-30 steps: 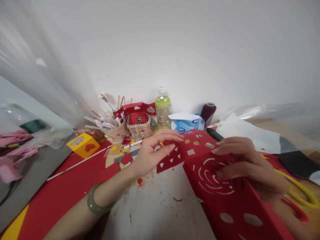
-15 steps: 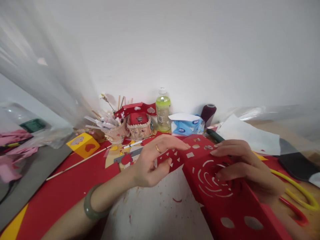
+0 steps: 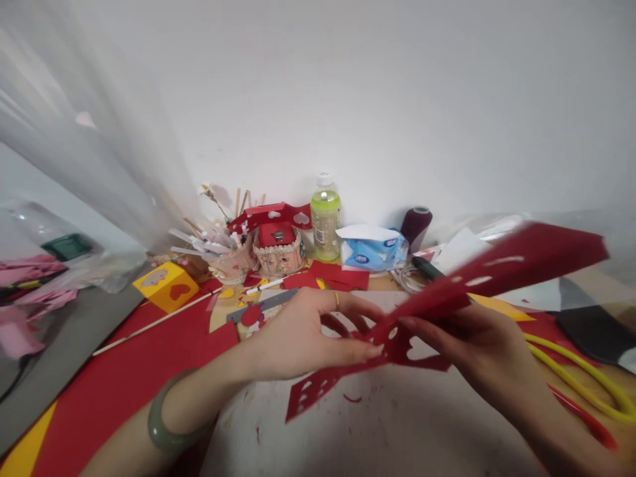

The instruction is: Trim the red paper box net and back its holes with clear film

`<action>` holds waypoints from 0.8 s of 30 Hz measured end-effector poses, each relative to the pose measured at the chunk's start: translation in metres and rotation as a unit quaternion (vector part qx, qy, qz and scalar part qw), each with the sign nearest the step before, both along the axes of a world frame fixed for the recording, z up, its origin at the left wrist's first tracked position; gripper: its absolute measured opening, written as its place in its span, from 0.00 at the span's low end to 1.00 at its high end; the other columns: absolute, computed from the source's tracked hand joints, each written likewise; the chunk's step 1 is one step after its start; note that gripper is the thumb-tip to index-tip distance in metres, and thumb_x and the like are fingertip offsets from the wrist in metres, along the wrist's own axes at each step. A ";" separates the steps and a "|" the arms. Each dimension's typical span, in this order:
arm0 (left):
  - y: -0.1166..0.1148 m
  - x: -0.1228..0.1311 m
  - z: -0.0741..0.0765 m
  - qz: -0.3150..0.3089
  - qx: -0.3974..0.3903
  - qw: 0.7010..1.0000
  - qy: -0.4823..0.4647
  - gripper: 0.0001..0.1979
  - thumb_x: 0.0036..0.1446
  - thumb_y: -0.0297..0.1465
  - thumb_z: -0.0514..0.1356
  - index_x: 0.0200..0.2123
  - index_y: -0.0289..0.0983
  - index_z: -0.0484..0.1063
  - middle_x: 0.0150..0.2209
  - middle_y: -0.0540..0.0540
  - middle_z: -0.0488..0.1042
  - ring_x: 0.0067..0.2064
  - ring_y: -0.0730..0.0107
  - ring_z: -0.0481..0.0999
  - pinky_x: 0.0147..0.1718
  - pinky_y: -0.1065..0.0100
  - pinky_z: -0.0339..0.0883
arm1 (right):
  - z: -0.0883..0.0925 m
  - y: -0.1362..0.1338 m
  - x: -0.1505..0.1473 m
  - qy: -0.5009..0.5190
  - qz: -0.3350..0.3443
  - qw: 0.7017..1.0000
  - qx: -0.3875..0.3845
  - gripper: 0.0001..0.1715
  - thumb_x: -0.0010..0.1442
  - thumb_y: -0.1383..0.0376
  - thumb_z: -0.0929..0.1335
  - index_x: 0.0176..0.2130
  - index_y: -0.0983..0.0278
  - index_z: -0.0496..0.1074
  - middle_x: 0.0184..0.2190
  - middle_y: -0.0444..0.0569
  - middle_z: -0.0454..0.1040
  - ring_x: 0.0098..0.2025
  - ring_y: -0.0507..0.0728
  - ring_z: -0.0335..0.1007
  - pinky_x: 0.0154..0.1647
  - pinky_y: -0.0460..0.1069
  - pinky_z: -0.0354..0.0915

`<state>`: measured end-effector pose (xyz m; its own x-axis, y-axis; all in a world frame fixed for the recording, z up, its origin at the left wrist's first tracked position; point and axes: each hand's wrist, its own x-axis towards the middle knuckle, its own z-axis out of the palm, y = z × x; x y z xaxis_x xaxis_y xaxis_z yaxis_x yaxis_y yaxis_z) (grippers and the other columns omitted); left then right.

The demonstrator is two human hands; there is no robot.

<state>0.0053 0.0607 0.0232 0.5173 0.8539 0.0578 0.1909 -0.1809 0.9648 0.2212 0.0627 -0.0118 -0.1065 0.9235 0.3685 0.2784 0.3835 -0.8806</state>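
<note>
Red card [image 3: 536, 258]: stiff, matte, folded sheet held up between both hands over the desk [image 3: 619, 372]; its long panel slants upward to the right, slightly blurred, pierced by slits; a narrower flap with small holes angles down to the left, and a heart-shaped opening shows near the fold.
Left hand [image 3: 308, 338]: pinching the card's middle between thumb and fingertips.
Right hand [image 3: 487, 344]: thumb pressed on the card beside the heart opening, other fingers mostly hidden by it, so their full grip I cannot tell.
Bangle [image 3: 171, 414]: smooth, rounded green band on the left wrist.
White work surface [image 3: 387, 424]: flat, flecked with scraps and one curved red sliver [image 3: 352, 399], below the card.
Yellow box [image 3: 166, 288]: paper cuboid, red heart on one side.
Stick [image 3: 159, 321]: thin, pale, straight, lying across red sheeting [image 3: 134, 377].
Bottle [image 3: 325, 222]: clear, cylindrical, white-capped, yellow-green near the top.
Tissue pack [image 3: 372, 250]: soft, crinkled blue wrapping, just beside the bottle.
Thread cone [image 3: 416, 228]: dark maroon, tapered.
</note>
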 end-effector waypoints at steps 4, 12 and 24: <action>0.002 0.002 -0.001 0.022 -0.118 0.992 -0.037 0.06 0.50 0.31 0.62 0.33 0.38 0.78 0.31 0.47 0.79 0.30 0.69 0.77 0.29 0.71 0.68 | 0.004 -0.001 0.000 0.007 0.025 0.996 -0.090 0.14 0.48 0.56 0.73 0.33 0.61 0.76 0.27 0.47 0.78 0.24 0.55 0.74 0.21 0.45 0.71; 0.020 0.001 -0.003 0.083 -0.168 0.981 -0.050 0.03 0.43 0.25 0.64 0.26 0.34 0.77 0.27 0.47 0.79 0.25 0.72 0.75 0.25 0.73 0.67 | 0.015 0.007 0.020 0.046 -0.054 0.997 -0.028 0.13 0.52 0.55 0.71 0.34 0.61 0.73 0.27 0.44 0.76 0.29 0.53 0.73 0.29 0.46 0.72; 0.027 -0.007 -0.002 0.262 -0.170 0.922 -0.231 0.12 0.45 0.29 0.67 0.36 0.37 0.73 0.31 0.48 0.80 0.27 0.67 0.78 0.26 0.69 0.73 | -0.012 -0.002 0.098 -0.296 -0.191 0.933 0.069 0.13 0.58 0.56 0.65 0.32 0.63 0.72 0.27 0.46 0.76 0.25 0.54 0.72 0.24 0.47 0.67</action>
<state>-0.0014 0.0875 0.0216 0.0168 0.9887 -0.1489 -0.2792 0.1476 0.9488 0.3196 0.0609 -0.0242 -0.0022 0.8837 0.4681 0.8404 0.2553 -0.4780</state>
